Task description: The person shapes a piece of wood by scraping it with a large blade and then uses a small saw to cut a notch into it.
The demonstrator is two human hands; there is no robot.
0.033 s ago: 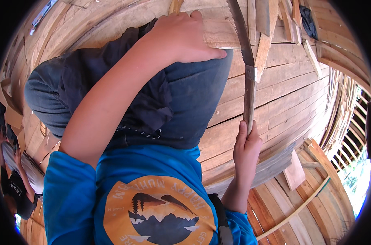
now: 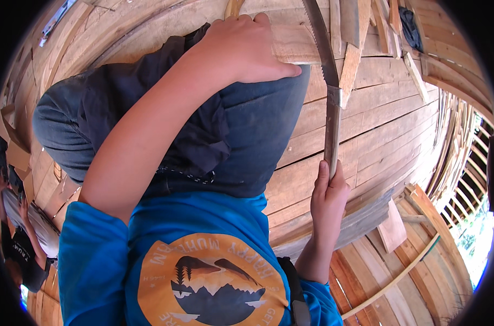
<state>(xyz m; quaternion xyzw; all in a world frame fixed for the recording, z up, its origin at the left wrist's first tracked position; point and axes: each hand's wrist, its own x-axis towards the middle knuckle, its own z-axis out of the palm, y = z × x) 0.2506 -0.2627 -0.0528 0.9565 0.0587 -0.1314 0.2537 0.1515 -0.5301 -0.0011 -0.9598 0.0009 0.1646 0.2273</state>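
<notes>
The right hand (image 2: pixel 329 194) wraps fingers around the saw (image 2: pixel 332 111). Beyond them, the left hand (image 2: pixel 242 51) clamps fingers on a board (image 2: pixel 296 43).

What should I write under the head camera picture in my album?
Left hand on a wooden board, right hand gripping a saw by its long handle.
</notes>
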